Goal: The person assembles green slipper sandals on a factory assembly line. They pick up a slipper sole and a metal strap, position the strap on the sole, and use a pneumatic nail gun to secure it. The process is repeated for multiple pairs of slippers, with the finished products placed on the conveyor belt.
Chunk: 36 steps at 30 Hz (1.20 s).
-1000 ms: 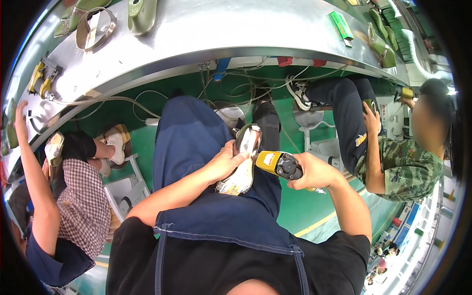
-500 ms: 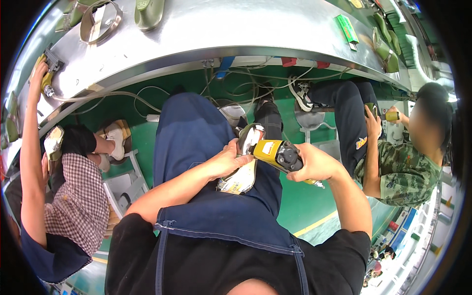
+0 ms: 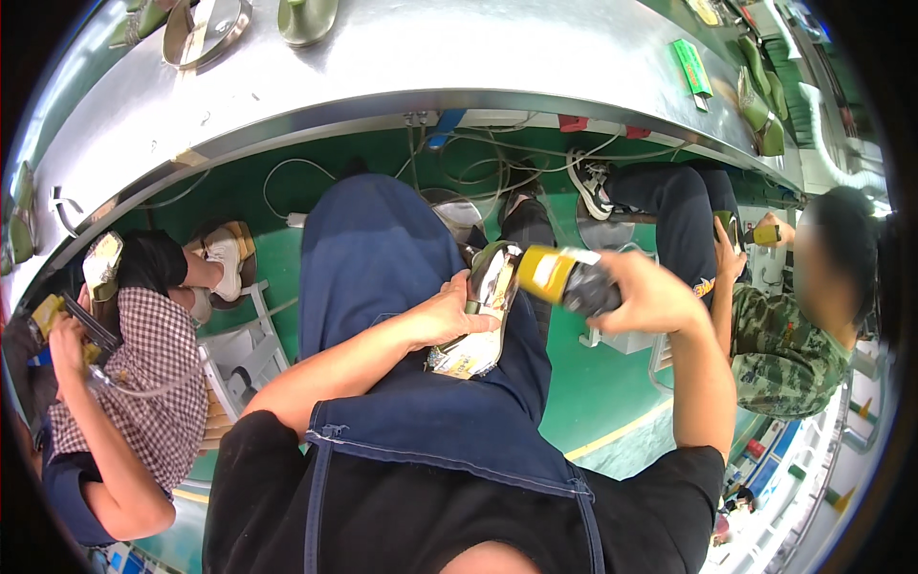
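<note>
My left hand (image 3: pixel 448 316) grips a shoe sole (image 3: pixel 478 316) that rests on my lap, on a dark blue apron (image 3: pixel 402 287). The sole is pale with an olive rim and lies lengthwise over my thigh. My right hand (image 3: pixel 645 292) holds a yellow and black power tool (image 3: pixel 559 277), its yellow front end touching the upper end of the sole. Both forearms come in from below.
A long grey metal workbench (image 3: pixel 459 67) curves across the top, carrying olive soles (image 3: pixel 306 14) and a green box (image 3: pixel 690 67). Cables hang under it over a green floor. A person in a checked shirt (image 3: pixel 153 383) sits at left, another in camouflage (image 3: pixel 784 344) at right.
My right hand has lifted the tool and brought it closer to the sole's upper end. The person at left has lowered their raised arm to their own lap.
</note>
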Motion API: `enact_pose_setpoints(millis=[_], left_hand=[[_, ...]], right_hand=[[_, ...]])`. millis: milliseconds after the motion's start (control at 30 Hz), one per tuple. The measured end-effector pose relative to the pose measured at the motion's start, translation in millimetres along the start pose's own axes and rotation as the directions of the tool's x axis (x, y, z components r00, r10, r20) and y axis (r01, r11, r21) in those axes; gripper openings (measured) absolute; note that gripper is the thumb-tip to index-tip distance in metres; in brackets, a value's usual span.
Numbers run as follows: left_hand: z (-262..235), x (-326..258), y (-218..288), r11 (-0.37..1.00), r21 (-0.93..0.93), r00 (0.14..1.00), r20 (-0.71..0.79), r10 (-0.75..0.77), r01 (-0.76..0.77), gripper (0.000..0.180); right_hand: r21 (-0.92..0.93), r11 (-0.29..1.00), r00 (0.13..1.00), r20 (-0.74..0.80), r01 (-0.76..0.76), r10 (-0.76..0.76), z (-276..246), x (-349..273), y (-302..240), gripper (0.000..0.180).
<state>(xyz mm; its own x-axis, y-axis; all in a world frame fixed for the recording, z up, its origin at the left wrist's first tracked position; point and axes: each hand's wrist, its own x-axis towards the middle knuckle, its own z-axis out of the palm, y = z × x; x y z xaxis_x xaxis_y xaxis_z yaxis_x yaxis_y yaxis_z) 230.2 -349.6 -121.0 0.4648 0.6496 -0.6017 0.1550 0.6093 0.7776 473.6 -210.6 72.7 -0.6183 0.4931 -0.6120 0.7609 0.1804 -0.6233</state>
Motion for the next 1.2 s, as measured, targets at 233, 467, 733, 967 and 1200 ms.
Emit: enact_pose_setpoints(millis=[233, 467, 733, 967, 1200], left_hand=[[-2, 3, -3, 0.996, -0.093, 1.0, 0.028, -0.004, 0.006, 0.113], [-2, -1, 7, 0.977, -0.201, 0.997, 0.049, -0.061, 0.07, 0.118], [7, 17, -3, 0.882, -0.47, 0.996, 0.047, 0.07, -0.04, 0.058], [6, 13, 4, 0.844, -0.536, 0.998, 0.065, 0.017, 0.02, 0.046], [9, 1, 15, 0.859, -0.511, 0.993, 0.112, 0.035, 0.027, 0.06]], right_hand=[[-0.255, 0.967, 0.752, -0.636, 0.004, -0.171, -87, 33, -38, 0.049], [-0.757, 0.543, 0.601, -0.636, -0.363, -0.484, -152, 143, -20, 0.047], [-0.849, 0.522, 0.51, -0.485, -0.079, -0.711, -116, 218, -49, 0.029], [-0.786, 0.615, 0.355, -0.595, -0.068, -0.721, -99, 207, -28, 0.035], [-0.295, 0.915, 0.475, -0.786, 0.275, -0.396, -17, 90, -7, 0.029]])
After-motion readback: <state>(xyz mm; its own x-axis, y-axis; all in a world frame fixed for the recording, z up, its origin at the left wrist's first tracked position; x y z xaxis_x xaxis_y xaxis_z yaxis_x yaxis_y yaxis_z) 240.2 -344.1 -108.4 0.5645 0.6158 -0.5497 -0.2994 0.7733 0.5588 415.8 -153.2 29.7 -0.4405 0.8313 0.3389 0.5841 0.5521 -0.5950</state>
